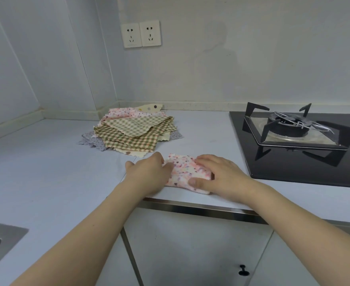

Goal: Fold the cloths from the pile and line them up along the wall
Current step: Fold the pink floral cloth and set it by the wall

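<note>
Soft printed cloth (187,172); matt countertop (46,172); glossy black hob (293,166).

Folded pink cloth (185,172) before heaped pile (133,131).

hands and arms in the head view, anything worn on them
Nothing worn: the left hand and right hand are bare, with no gloves, rings, watch or bracelets showing. Both forearms are bare to the frame's edge, no sleeves in view. Fingernails look short and unpainted.
</note>
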`<state>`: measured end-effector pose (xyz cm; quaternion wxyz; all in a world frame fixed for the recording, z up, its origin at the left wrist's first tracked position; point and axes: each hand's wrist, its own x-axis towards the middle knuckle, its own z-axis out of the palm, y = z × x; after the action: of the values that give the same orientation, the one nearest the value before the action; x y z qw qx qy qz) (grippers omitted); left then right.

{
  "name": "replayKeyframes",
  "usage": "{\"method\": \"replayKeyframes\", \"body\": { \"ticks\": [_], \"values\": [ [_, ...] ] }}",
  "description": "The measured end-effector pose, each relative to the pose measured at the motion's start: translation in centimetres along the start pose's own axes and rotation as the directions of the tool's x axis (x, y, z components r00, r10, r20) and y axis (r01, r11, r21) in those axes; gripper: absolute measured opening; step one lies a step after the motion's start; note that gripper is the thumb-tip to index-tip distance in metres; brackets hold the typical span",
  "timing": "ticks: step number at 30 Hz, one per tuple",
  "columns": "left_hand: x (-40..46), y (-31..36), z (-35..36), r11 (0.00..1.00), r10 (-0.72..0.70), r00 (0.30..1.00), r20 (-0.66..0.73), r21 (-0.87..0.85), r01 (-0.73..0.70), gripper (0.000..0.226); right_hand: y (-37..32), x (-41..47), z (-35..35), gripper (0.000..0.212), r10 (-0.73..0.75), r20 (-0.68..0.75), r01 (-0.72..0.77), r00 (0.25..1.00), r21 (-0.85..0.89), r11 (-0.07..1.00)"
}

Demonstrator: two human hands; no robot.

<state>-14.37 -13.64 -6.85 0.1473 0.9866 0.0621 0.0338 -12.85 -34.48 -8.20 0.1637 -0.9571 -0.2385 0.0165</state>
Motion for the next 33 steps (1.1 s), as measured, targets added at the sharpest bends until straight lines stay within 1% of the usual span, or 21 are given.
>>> {"method": "replayKeyframes", "body": {
  "ticks": [2,3,4,6,8,9,11,13,14,15,16,17,19,20,23,25,26,27,29,31,33],
  "values": [
    [1.0,0.5,0.1,0.998,-0.058,0.998,0.017,0.012,0.058,0.050,0.2,0.1,0.2,0.072,0.112,-0.120,-0.105,0.986,0.061,0.993],
    [1.4,0.7,0.1,0.997,-0.078,0.997,0.019,0.020,0.078,0.054,0.2,0.2,0.3,0.071,0.174,-0.171,-0.171,0.970,0.030,0.985],
    [1.6,1.1,0.0,0.996,-0.086,0.996,0.030,0.021,0.085,0.053,0.1,0.2,0.4,0.070,0.215,-0.206,-0.226,0.955,-0.028,0.974],
    [2.0,2.0,-0.4,0.997,-0.079,0.990,0.114,-0.018,0.081,0.039,0.2,0.3,0.6,0.070,0.238,-0.234,-0.262,0.943,-0.076,0.962],
    [2.0,3.0,-1.0,0.993,-0.065,0.975,0.212,-0.080,0.083,0.032,0.2,0.3,0.5,0.068,0.248,-0.226,-0.257,0.942,-0.012,0.966],
    [1.9,3.2,-1.3,0.988,-0.065,0.972,0.228,-0.120,0.094,0.031,0.2,0.4,0.4,0.066,0.248,-0.225,-0.250,0.942,0.018,0.968],
    [2.0,2.8,-1.3,0.958,-0.068,0.975,0.211,-0.258,0.123,0.024,0.3,0.4,0.2,0.059,0.231,-0.233,-0.225,0.945,0.049,0.973],
    [1.9,2.0,-0.9,0.867,-0.061,0.984,0.166,-0.479,0.135,0.015,0.3,0.4,0.0,0.053,0.225,-0.237,-0.197,0.945,0.137,0.971],
    [1.7,1.7,-0.7,0.809,-0.061,0.987,0.151,-0.572,0.138,0.016,0.4,0.4,-0.2,0.052,0.228,-0.223,-0.180,0.948,0.216,0.960],
    [1.5,1.6,-0.5,0.755,-0.060,0.986,0.153,-0.639,0.145,0.025,0.5,0.3,-0.3,0.052,0.226,-0.201,-0.158,0.953,0.305,0.939],
    [1.4,1.5,-0.4,0.709,-0.057,0.984,0.167,-0.688,0.157,0.031,0.7,0.2,-0.4,0.054,0.218,-0.184,-0.129,0.959,0.402,0.907],
    [1.1,1.7,-0.5,0.672,-0.051,0.982,0.180,-0.722,0.167,0.029,0.8,0.1,-0.4,0.057,0.211,-0.171,-0.099,0.962,0.502,0.859],
    [0.5,2.3,-0.8,0.613,-0.039,0.974,0.222,-0.764,0.199,0.016,1.0,-0.3,-0.8,0.065,0.215,-0.160,-0.049,0.964,0.684,0.728],
    [0.3,2.5,-1.0,0.590,-0.028,0.971,0.237,-0.780,0.207,0.013,1.0,-0.6,-1.0,0.067,0.224,-0.164,-0.028,0.961,0.745,0.666],
    [-1.0,3.6,-1.5,0.503,-0.018,0.968,0.250,-0.835,0.225,0.018,0.8,-1.5,-1.6,0.069,0.262,-0.151,-0.002,0.953,0.863,0.505],
    [-2.0,4.3,-1.8,0.448,-0.032,0.974,0.223,-0.868,0.213,0.016,0.3,-2.3,-1.9,0.059,0.288,-0.085,-0.002,0.954,0.957,0.290],
    [-2.3,4.6,-1.9,0.430,-0.041,0.978,0.203,-0.881,0.200,0.013,0.0,-2.7,-2.1,0.049,0.294,-0.048,-0.006,0.954,0.984,0.180],
    [-2.8,4.9,-2.1,0.413,-0.042,0.983,0.180,-0.893,0.182,0.010,-0.6,-3.2,-2.4,0.038,0.306,-0.016,-0.018,0.952,0.994,0.110],
    [-3.8,5.7,-2.5,0.391,-0.049,0.991,0.125,-0.911,0.134,0.007,-1.6,-4.3,-3.0,0.025,0.357,0.028,-0.057,0.934,0.996,0.073],
    [-4.9,6.4,-3.1,0.356,-0.049,0.996,0.079,-0.930,0.091,0.018,-2.1,-5.1,-3.6,0.020,0.421,0.030,-0.067,0.906,0.995,0.071],
    [-5.8,7.1,-3.7,0.338,-0.055,0.998,0.036,-0.940,0.053,0.018,-2.5,-5.6,-4.0,0.019,0.465,0.000,-0.050,0.885,0.994,0.096]
  ]
}}
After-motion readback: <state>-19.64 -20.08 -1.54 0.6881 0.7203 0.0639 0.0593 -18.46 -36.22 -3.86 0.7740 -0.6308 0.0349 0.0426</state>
